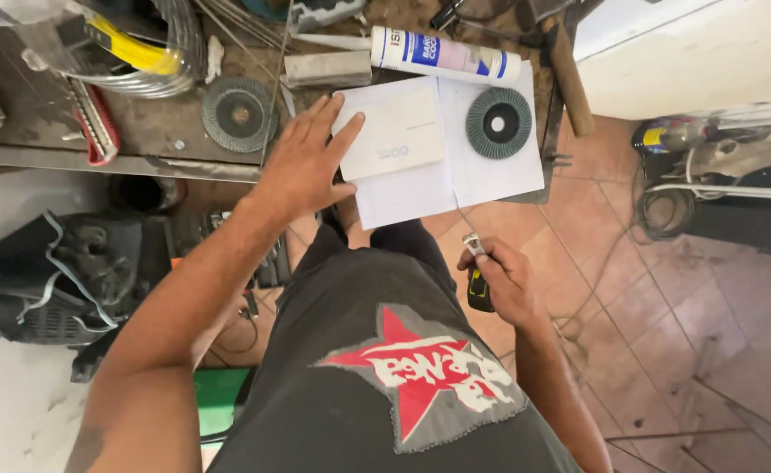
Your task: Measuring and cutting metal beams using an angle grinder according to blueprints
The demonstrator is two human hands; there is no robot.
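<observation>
Nearest the camera, below the white sheet (482,180) that serves as the landmark, the right hand (501,278) is curled tight around a small black and yellow tool (479,285), whose metal tip pokes up above the fingers; what kind of tool it is cannot be told. It hangs over the tiled floor (630,289), well short of the sheet's lower edge and just off the person's dark trousers. Up at the sheet's left edge, the left hand (302,162) lies flat with fingers spread wide, gripping nothing. Its thumb and fingertips press on a smaller white card (398,136), which lies tilted on the sheet's left half. On the sheet's right half sits a dark flap disc (498,123), apart from the card. The sheet itself overhangs the near edge of the worn counter (158,127). Left of the sheet, beyond the hand, a second grey flap disc (239,114) rests on the counter. Just past the sheet's far edge lies a white and blue sealant cartridge (445,54), and to the sheet's right a hammer's wooden handle (567,74).
</observation>
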